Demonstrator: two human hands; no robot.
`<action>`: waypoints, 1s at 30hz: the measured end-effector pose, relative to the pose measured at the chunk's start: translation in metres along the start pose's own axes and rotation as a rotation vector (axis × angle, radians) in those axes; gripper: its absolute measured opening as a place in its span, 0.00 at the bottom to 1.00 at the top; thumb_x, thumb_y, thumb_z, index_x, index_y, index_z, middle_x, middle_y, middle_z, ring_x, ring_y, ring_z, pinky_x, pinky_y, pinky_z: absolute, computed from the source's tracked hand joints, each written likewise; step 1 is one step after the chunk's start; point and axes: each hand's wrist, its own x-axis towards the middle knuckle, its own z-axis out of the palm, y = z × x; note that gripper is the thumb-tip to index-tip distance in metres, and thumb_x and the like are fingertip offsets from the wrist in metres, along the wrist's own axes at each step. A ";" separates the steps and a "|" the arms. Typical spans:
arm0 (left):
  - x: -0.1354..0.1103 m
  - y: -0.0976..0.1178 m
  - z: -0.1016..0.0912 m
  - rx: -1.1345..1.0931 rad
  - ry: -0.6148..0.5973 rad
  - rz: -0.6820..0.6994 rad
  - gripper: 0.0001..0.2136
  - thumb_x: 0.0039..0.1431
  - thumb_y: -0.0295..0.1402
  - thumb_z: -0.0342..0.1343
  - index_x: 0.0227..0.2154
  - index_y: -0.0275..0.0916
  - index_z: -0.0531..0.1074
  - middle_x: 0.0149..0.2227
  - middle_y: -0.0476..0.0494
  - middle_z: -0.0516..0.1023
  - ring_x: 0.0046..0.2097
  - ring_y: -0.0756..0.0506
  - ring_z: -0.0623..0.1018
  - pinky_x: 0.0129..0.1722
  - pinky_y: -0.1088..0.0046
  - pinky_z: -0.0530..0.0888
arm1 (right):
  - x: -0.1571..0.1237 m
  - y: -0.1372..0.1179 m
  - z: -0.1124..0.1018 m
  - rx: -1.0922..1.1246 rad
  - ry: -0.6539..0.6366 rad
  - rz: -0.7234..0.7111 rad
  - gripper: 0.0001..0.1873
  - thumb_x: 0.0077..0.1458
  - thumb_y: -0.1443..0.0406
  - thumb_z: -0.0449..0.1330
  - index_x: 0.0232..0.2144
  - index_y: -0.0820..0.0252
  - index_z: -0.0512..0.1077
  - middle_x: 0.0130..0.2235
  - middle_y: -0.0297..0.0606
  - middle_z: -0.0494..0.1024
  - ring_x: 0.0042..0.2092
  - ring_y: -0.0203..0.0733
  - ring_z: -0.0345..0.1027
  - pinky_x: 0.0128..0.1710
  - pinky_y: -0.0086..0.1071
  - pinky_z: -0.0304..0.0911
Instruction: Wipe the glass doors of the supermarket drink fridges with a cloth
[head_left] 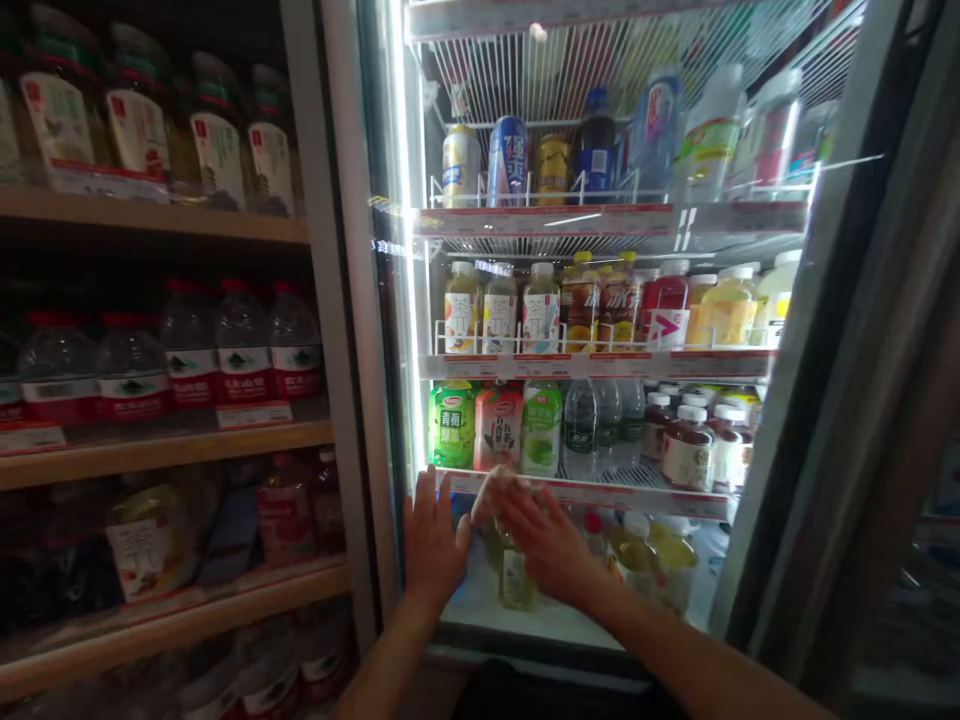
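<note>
In the head view both my hands are raised at the glass door of a lit drinks fridge. My left hand is open near the door's left side, fingers pointing up and apart, holding nothing. Just right of it, my right hand has its fingers over a pale, crumpled cloth that appears to lie against the glass. Its fingertips are partly blurred. Behind the hands are the lowest shelf edge and a yellowish bottle, partly covered by my right hand.
Inside the fridge, shelves hold tea bottles, cans, green drink cartons and dark jars. To the left, wooden shelves carry red-capped water bottles. A dark door frame stands at the right.
</note>
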 end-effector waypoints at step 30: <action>0.015 -0.088 -0.029 -0.126 0.140 -0.129 0.25 0.61 0.37 0.41 0.60 0.37 0.50 0.62 0.34 0.53 0.62 0.38 0.56 0.59 0.53 0.57 | 0.114 -0.061 0.025 0.149 0.017 -0.190 0.28 0.56 0.67 0.48 0.58 0.69 0.56 0.63 0.41 0.54 0.66 0.45 0.33 0.64 0.47 0.30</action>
